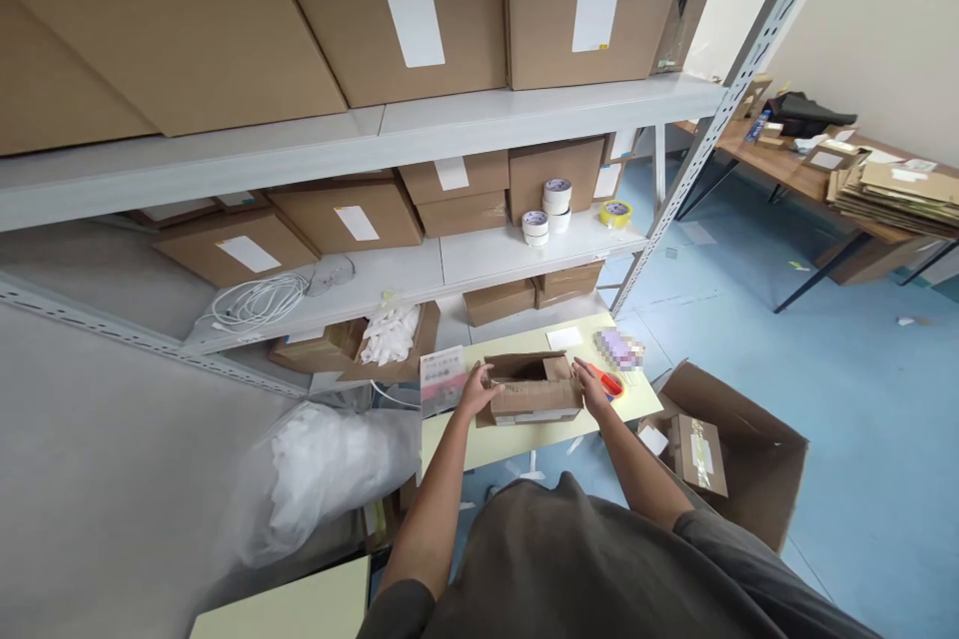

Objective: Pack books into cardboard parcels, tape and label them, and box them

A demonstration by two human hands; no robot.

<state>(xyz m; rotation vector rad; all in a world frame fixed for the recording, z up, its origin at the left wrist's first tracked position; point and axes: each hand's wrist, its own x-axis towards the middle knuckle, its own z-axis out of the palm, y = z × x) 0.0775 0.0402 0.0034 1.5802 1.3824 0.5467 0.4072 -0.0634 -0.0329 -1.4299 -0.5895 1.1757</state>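
Observation:
An open cardboard box (535, 402) sits on a pale yellow tabletop (479, 449), its top flaps raised. My left hand (478, 391) grips the box's left end, thumb over the near edge. At the opposite end, my right hand (591, 389) holds the right side by its flap. Part of the inside shows, with a brown cardboard piece in it; the bottom is hidden. Just right of my right hand lies a red and orange tape dispenser (610, 382). A printed sheet (443, 379) is left of the box, and a white paper (564, 337) lies behind it.
Metal shelving (479, 265) with cardboard boxes stands ahead. Tape rolls (556, 195) and a coiled white cable (259, 302) rest on its middle shelf. A large open carton (756, 469) with a smaller box is at right. A bag of white material (337, 464) is at left.

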